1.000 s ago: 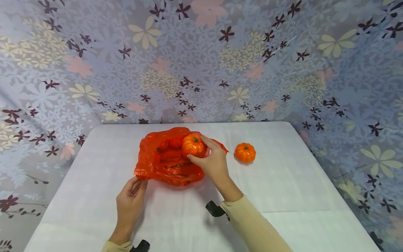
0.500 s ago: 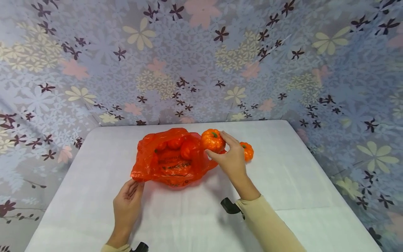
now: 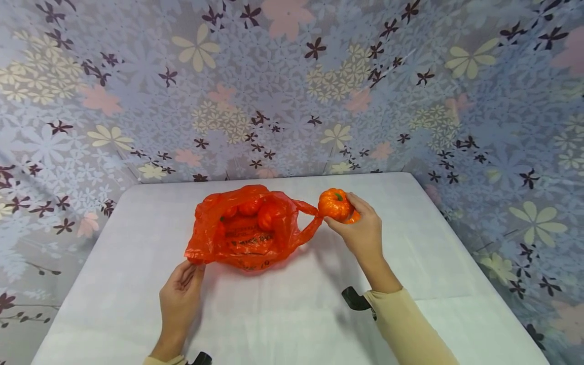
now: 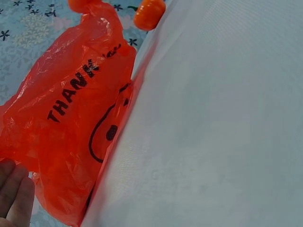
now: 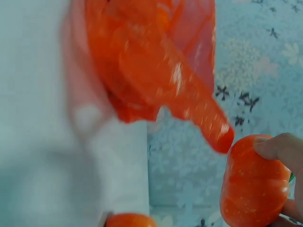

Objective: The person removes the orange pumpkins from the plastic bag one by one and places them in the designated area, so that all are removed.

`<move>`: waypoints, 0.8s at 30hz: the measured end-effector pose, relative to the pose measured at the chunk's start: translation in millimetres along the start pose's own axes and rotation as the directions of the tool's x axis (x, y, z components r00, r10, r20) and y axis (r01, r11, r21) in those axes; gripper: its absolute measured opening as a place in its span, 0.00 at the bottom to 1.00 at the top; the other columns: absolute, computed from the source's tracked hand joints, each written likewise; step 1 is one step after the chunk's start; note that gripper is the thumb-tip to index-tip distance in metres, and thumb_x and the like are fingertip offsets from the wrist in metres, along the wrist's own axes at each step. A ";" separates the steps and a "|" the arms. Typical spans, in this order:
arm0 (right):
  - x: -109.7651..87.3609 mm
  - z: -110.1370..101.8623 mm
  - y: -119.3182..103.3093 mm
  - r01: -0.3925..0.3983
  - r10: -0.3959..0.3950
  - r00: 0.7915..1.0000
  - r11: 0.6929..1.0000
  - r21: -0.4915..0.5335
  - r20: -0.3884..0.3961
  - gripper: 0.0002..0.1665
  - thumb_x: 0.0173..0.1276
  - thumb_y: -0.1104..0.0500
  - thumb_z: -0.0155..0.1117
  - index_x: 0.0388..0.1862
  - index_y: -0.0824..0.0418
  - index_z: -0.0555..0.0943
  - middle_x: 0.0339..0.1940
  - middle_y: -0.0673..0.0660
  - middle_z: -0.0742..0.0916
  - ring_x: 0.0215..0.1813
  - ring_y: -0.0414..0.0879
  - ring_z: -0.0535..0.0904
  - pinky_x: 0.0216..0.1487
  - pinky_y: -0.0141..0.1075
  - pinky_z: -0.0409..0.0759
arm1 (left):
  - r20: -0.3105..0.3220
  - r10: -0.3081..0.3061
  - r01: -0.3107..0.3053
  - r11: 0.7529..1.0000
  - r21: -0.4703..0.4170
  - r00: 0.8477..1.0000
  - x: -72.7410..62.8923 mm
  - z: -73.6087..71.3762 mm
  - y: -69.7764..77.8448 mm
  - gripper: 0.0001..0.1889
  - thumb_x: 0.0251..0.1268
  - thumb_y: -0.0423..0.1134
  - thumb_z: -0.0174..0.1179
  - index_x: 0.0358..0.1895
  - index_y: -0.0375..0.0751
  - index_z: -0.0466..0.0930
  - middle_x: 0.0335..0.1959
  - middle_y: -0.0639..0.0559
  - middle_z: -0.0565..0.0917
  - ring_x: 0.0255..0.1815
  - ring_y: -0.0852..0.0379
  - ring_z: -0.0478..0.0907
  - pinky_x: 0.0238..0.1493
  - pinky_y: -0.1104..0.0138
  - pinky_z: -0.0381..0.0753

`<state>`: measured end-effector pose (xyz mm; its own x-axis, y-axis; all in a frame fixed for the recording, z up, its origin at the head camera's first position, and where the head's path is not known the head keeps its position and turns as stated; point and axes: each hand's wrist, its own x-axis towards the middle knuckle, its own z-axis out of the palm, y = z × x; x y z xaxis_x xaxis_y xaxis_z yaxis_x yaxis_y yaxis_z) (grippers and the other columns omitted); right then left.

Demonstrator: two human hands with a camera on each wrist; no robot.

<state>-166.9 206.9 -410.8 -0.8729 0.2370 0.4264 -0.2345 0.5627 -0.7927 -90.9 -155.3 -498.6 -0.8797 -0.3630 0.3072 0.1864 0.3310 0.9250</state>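
Note:
My right hand holds a small orange pumpkin with a green stem, thumb on one side and fingers on the other. A handle of the red plastic bag stretches out to that pumpkin and touches it or nearly so. Behind the hand a second orange pumpkin is mostly hidden; the right wrist view catches its top. My left hand pinches the bag's near left edge. Several round reddish-orange pieces show inside the bag's mouth, which gapes toward me.
Under everything is a white-covered table, its back edge against a flowered cloth backdrop. Dark lettering and a printed smiling face mark the bag's side in the left wrist view.
My right hand has carried the pumpkin out of the bag's mouth and rightward, toward the second pumpkin. The bag's right handle has been drawn out after it. The left hand keeps its grip.

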 end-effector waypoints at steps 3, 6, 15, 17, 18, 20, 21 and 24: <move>-0.6 -8.3 9.8 -0.020 0.020 1.000 1.000 -0.017 -0.011 0.44 0.50 0.59 0.85 0.65 0.70 0.77 0.65 0.65 0.81 0.68 0.61 0.72 0.67 0.55 0.73 | 0.002 -0.002 0.002 1.000 0.005 1.000 0.2 -0.7 -0.1 0.14 0.70 0.34 0.65 0.55 0.31 0.82 0.50 0.43 0.87 0.47 0.73 0.82 0.48 0.78 0.79; -1.3 -16.8 19.5 -0.030 0.029 0.999 0.999 -0.041 -0.027 0.44 0.51 0.59 0.85 0.65 0.71 0.77 0.64 0.66 0.81 0.69 0.61 0.72 0.69 0.56 0.70 | 0.003 0.003 -0.003 1.000 0.005 1.000 0.9 -1.0 -0.1 0.15 0.71 0.34 0.64 0.55 0.30 0.81 0.50 0.42 0.87 0.47 0.72 0.82 0.48 0.78 0.79; -6.9 -37.4 48.9 -0.090 0.087 0.995 0.993 -0.077 -0.049 0.44 0.52 0.61 0.84 0.66 0.71 0.76 0.65 0.67 0.80 0.70 0.61 0.71 0.71 0.54 0.68 | 0.000 -0.019 0.019 0.999 0.039 1.000 1.0 -0.8 -0.1 0.16 0.70 0.36 0.65 0.56 0.30 0.80 0.52 0.41 0.86 0.47 0.75 0.81 0.48 0.78 0.79; -8.8 -42.0 55.3 -0.106 0.102 0.993 0.992 -0.074 -0.054 0.44 0.51 0.62 0.84 0.66 0.72 0.75 0.65 0.68 0.79 0.70 0.62 0.71 0.71 0.54 0.69 | 0.000 -0.021 0.021 0.999 0.044 1.000 0.9 -0.9 -0.6 0.16 0.71 0.37 0.65 0.56 0.31 0.80 0.52 0.41 0.86 0.47 0.75 0.81 0.48 0.78 0.78; -9.8 -44.3 58.9 -0.118 0.115 0.992 0.990 -0.074 -0.054 0.44 0.51 0.63 0.84 0.67 0.71 0.75 0.65 0.68 0.79 0.70 0.62 0.71 0.71 0.53 0.69 | -0.001 -0.021 0.021 0.999 0.039 1.000 0.6 -1.0 -0.7 0.16 0.71 0.36 0.65 0.56 0.31 0.81 0.52 0.41 0.86 0.47 0.75 0.81 0.48 0.78 0.78; -11.8 -48.2 66.5 -0.138 0.134 0.989 0.987 -0.076 -0.056 0.44 0.52 0.63 0.84 0.67 0.71 0.75 0.66 0.68 0.79 0.70 0.62 0.71 0.70 0.54 0.69 | 0.002 -0.028 0.028 0.999 0.040 1.000 0.3 -1.0 -0.4 0.16 0.71 0.37 0.64 0.56 0.31 0.81 0.52 0.42 0.86 0.47 0.75 0.81 0.48 0.78 0.78; -12.6 -49.7 70.3 -0.149 0.145 0.988 0.986 -0.076 -0.058 0.44 0.52 0.63 0.84 0.67 0.71 0.75 0.66 0.69 0.78 0.70 0.63 0.71 0.70 0.54 0.69 | 0.002 -0.032 0.032 0.999 0.038 0.999 0.2 -1.0 -0.2 0.16 0.71 0.38 0.64 0.56 0.31 0.81 0.52 0.42 0.86 0.47 0.75 0.81 0.48 0.78 0.78; -15.1 -53.0 81.8 -0.179 0.174 0.983 0.980 -0.086 -0.064 0.44 0.53 0.62 0.83 0.67 0.71 0.75 0.66 0.69 0.78 0.70 0.63 0.70 0.71 0.54 0.68 | 0.000 -0.045 0.045 0.999 0.029 0.999 -1.3 -1.1 0.5 0.16 0.71 0.38 0.65 0.56 0.32 0.81 0.51 0.43 0.86 0.47 0.75 0.81 0.48 0.78 0.78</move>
<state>-150.3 291.3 -459.0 -0.8710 0.3820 0.3091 -0.0363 0.5773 -0.8157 -89.1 -155.6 -498.3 -0.8874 -0.3771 0.2653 0.1339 0.3398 0.9309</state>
